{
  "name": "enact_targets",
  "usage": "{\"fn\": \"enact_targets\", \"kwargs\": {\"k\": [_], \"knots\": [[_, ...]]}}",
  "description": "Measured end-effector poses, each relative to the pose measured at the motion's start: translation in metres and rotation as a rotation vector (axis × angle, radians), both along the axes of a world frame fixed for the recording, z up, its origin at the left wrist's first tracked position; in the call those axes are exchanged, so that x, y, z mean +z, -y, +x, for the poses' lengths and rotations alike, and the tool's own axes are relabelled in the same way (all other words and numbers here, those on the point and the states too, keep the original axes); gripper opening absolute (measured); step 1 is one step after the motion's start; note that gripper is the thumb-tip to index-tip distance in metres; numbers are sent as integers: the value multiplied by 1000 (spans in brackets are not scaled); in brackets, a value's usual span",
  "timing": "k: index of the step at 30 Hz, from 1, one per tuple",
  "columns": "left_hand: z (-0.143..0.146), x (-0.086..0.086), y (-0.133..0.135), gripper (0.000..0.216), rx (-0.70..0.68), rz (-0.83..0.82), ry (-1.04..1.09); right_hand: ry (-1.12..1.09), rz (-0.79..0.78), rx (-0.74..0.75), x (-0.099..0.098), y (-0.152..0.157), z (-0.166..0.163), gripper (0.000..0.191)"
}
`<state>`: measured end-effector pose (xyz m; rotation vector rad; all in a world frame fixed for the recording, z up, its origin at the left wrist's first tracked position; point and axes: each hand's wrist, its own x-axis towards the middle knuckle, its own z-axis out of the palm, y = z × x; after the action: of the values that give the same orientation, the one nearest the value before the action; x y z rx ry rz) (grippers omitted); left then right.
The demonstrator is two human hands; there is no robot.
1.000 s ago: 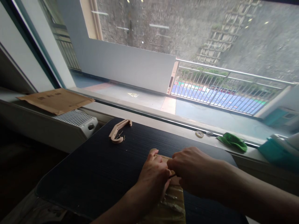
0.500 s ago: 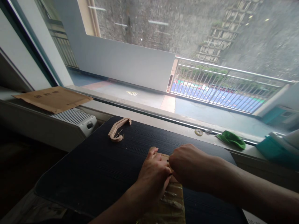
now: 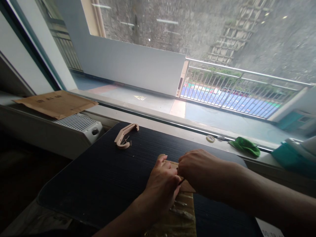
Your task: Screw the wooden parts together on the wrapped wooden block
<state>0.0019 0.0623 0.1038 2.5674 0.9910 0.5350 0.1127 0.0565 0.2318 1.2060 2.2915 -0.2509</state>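
My left hand (image 3: 163, 179) is closed over a flat light-wood piece (image 3: 187, 188), its fingers curled and pressing on it. Against it, on the right, my right hand (image 3: 194, 168) is clenched in a fist around a thin dark rod (image 3: 181, 181); most of that rod is hidden. Under the wood lies a block wrapped in shiny yellowish tape (image 3: 184, 215), reaching toward the front edge of view. Farther back on the black table sits a hook-shaped wooden part (image 3: 120, 136), with several small screws or nails (image 3: 127, 141) by its curved end.
The black table (image 3: 93, 177) stands against a window sill. On the sill are a roll of tape (image 3: 210, 138), a green cloth (image 3: 245, 146) and a teal container (image 3: 291, 158). A brown envelope (image 3: 56, 103) lies on a white radiator (image 3: 84, 126) at the left.
My right hand has turned and shifted slightly, and more of the dark rod shows between the hands. The left hand stays in place on the wood.
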Motion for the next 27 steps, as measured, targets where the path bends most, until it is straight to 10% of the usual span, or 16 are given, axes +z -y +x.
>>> {"fn": "enact_targets", "kwargs": {"k": [27], "knots": [[-1, -2, 0, 14, -38, -10, 22, -132, 80, -97, -6, 0, 10, 18]]}}
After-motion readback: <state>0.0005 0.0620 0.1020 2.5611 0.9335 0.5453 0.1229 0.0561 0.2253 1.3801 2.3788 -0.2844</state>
